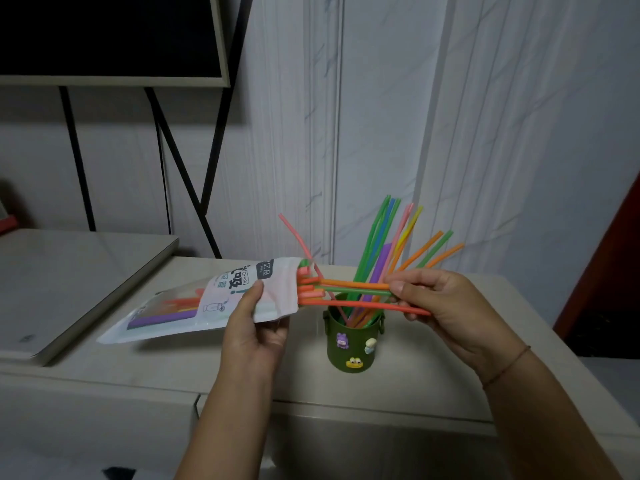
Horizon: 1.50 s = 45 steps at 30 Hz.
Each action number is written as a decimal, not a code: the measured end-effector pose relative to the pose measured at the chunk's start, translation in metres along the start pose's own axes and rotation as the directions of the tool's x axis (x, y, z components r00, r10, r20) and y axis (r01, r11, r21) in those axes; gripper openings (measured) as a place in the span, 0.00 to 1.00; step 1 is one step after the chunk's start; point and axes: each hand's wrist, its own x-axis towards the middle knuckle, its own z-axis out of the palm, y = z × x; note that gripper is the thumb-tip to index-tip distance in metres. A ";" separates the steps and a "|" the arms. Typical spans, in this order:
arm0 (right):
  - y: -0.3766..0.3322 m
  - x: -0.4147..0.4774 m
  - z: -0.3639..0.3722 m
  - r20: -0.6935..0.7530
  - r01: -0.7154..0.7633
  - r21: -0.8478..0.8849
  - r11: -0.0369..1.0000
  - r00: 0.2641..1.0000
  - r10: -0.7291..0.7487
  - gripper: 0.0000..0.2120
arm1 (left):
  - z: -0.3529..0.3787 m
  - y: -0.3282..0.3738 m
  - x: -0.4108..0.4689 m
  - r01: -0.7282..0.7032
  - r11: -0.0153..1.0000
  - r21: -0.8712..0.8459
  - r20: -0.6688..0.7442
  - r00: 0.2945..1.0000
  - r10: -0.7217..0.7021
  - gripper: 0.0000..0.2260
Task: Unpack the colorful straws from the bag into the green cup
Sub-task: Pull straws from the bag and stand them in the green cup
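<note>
My left hand [258, 327] grips a white plastic straw bag [207, 299] near its open mouth and holds it lying sideways above the counter. More straws show through the bag's clear window. My right hand [433, 303] pinches a few straws [349, 289], orange, green and red, that stick halfway out of the bag's mouth, straight above the cup. A single pink straw bends up out of the mouth. The green cup [351, 344], with small cartoon charms on its side, stands on the counter beneath and holds several colorful straws [384, 237] fanning up to the right.
The cup stands on a beige counter [166, 362]. A flat beige lid or panel [69, 282] lies to the left. A dark screen on black slanted legs [104, 36] is at the back left. A white marbled wall is behind, and a dark red edge [609, 258] is at the right.
</note>
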 end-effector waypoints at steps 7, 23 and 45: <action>0.000 0.003 0.004 -0.031 -0.034 0.276 0.961 0.999 0.044 0.05 | 0.001 -0.005 -0.003 0.081 0.994 0.066 0.028 0.996 -0.083 0.14; 0.011 0.011 0.030 -0.129 0.103 0.427 0.898 0.990 -0.052 0.06 | 0.005 -0.014 -0.006 0.118 0.993 0.027 0.038 0.992 -0.119 0.20; 0.013 0.006 0.036 -0.110 0.111 0.281 0.953 0.990 -0.083 0.05 | 0.005 -0.019 -0.007 0.098 0.994 0.040 -0.021 0.995 -0.097 0.17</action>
